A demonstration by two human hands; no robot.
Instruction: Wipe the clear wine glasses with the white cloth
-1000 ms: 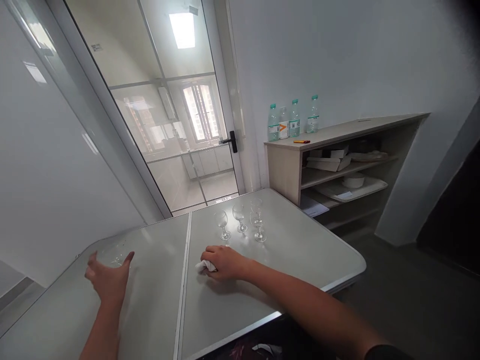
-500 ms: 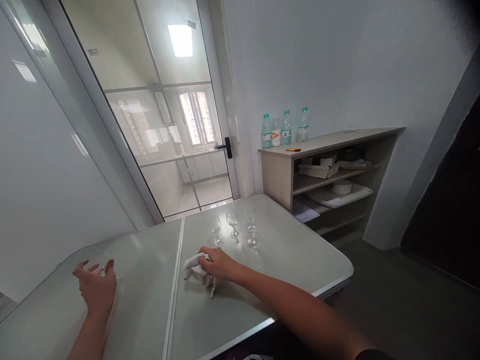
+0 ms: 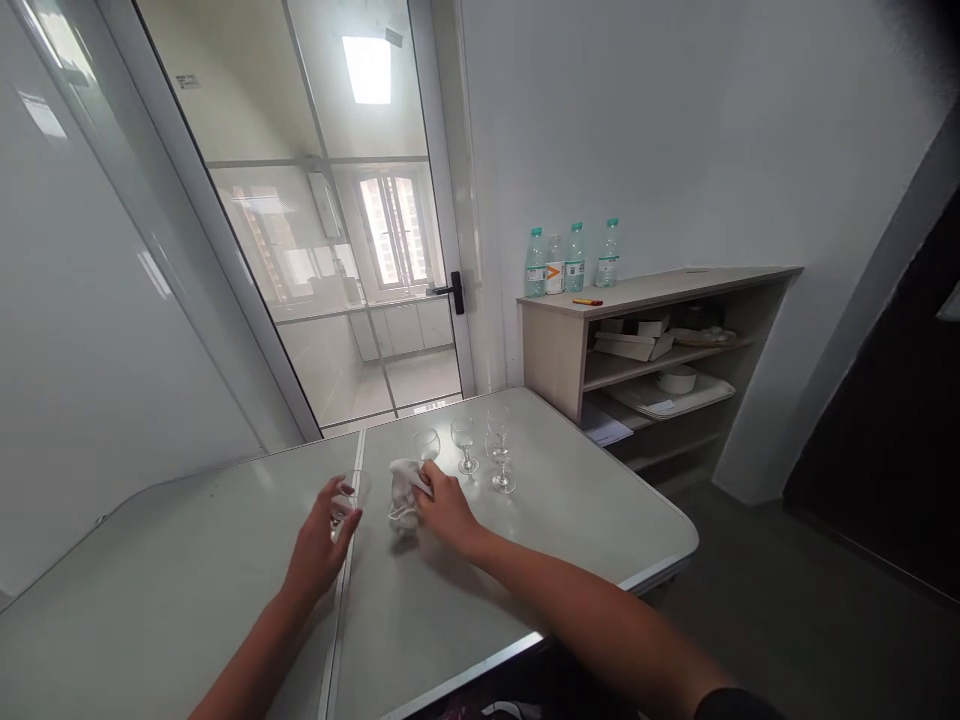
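My left hand [image 3: 324, 535] is closed around a clear wine glass [image 3: 360, 488], whose rim shows past my fingers above the table's seam. To its right, my right hand [image 3: 448, 508] grips a crumpled white cloth [image 3: 405, 490] just over the table. Several clear stemmed glasses stand upright behind the cloth: one glass [image 3: 426, 442] is partly hidden by my right hand and the cloth, another glass [image 3: 464, 440] is in the middle, and a front right glass [image 3: 502, 468] overlaps those behind it.
The pale table [image 3: 585, 520] has a metal strip along its edge and a seam across it. A wooden shelf unit [image 3: 551, 345] stands behind right, with several bottles [image 3: 576, 262] and a yellow-red pen-like item [image 3: 587, 302] on top. A glass door [image 3: 375, 370] is at the back.
My left hand has moved right across the table with a wine glass, close to the cloth. My right hand has lifted the cloth slightly and shifted it up and right.
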